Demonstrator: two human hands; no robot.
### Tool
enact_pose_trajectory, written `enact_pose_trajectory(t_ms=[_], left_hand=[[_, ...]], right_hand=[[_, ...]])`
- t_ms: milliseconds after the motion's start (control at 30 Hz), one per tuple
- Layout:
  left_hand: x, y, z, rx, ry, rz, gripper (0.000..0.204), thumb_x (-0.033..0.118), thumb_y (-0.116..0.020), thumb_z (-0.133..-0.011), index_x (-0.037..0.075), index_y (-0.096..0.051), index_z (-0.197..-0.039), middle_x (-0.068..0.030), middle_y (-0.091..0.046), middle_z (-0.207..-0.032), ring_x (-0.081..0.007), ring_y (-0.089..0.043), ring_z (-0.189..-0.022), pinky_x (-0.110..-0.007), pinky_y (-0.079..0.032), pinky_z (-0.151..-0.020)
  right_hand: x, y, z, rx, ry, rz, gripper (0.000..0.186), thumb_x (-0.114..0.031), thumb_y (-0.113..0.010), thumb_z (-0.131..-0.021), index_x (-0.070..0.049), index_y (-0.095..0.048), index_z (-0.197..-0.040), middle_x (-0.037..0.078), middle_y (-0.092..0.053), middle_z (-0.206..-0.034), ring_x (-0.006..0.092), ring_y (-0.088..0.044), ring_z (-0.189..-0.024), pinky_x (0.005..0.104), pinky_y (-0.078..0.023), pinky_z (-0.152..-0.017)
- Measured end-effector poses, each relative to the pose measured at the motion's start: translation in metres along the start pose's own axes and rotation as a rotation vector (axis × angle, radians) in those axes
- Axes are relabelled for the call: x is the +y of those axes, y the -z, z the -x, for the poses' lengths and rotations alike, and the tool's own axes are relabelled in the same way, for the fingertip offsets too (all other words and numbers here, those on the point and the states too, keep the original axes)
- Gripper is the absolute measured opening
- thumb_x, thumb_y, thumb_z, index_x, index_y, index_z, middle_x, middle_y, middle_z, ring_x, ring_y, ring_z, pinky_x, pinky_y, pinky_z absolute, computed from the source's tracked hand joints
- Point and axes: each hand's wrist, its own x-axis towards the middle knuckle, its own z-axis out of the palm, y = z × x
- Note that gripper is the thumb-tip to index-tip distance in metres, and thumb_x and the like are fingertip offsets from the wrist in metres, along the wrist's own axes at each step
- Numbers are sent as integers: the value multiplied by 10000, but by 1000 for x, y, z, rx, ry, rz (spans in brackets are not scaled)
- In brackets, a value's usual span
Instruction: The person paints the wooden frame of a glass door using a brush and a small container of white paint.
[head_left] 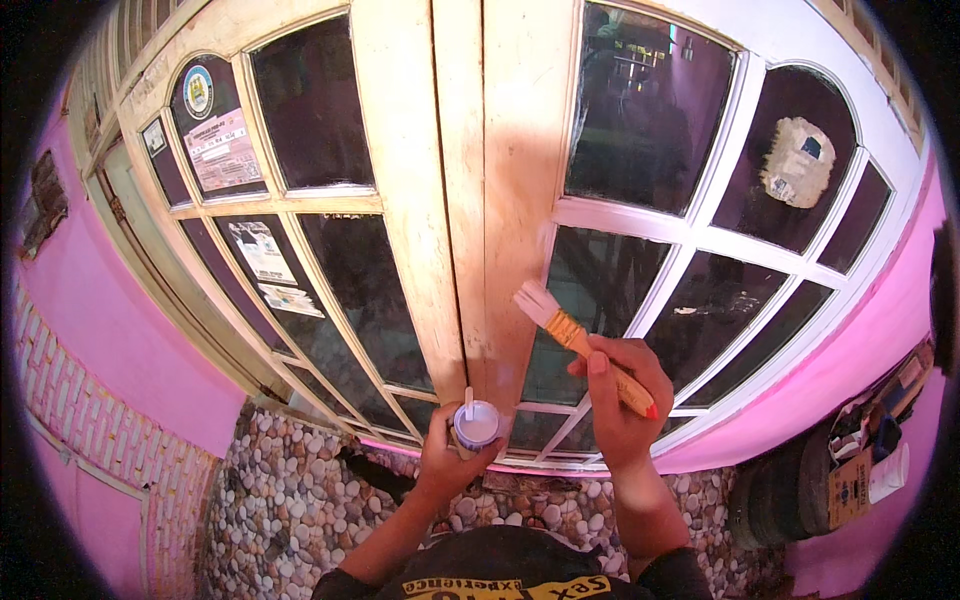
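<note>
Floor [310, 520] with pebble pattern lies nearest, below both hands. On the left, the left hand [445, 460] has its fingers bent around a small cup [476, 443], with pale paint [480, 418] and a stick [469, 398] inside. If this hand tilts, paint could spill onto the floor. Slightly farther and to the right, the right hand [622, 385] holds the brush [575, 338] by its handle, with thumb and fingers closed on it. The bristles [538, 302] point to the far left, before the wooden edge of the right door [512, 180]; whether they touch it, I cannot tell. The dark glass [600, 280] is just beside this edge, so a small slip to the right could smear it. Too much paint on the bristles could cause drips.
</note>
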Motion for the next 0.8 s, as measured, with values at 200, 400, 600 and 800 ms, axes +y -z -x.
enact_pose_trajectory(t_ms=[200,400,600,800], left_hand=[[-3,5,8,38,-71,-112,738,190,-893,-720,9,-440,-1275,-111,-567,-1140,-194,-596,-1047,-343,-497,-914],[-14,11,16,47,-30,-55,727,196,-886,-733,-2,-446,-1277,-124,-580,-1143,-199,-601,-1068,-341,-493,-923],[-20,15,21,40,-46,-97,702,174,-878,-744,-5,-445,-1266,-115,-585,-1146,-205,-604,-1080,-351,-495,-937],[-22,13,23,93,-18,26,651,191,-886,-723,1,-503,-1214,-125,-611,-1075,-202,-611,-1010,-340,-493,-882]], right_hand=[[-2,-2,-14,53,89,56,174,-14,-684,-875,7,-688,-1048,124,-696,-860,170,-675,-711,262,-516,-648],[-9,6,-36,-13,91,162,179,-25,-729,-848,9,-680,-1016,124,-682,-875,169,-661,-737,256,-507,-648],[-20,16,-53,-92,123,229,160,-8,-740,-840,3,-687,-990,114,-679,-882,163,-652,-728,253,-505,-632],[-29,13,-72,-168,169,320,156,2,-740,-832,-6,-694,-981,112,-686,-876,177,-661,-726,255,-506,-628]])
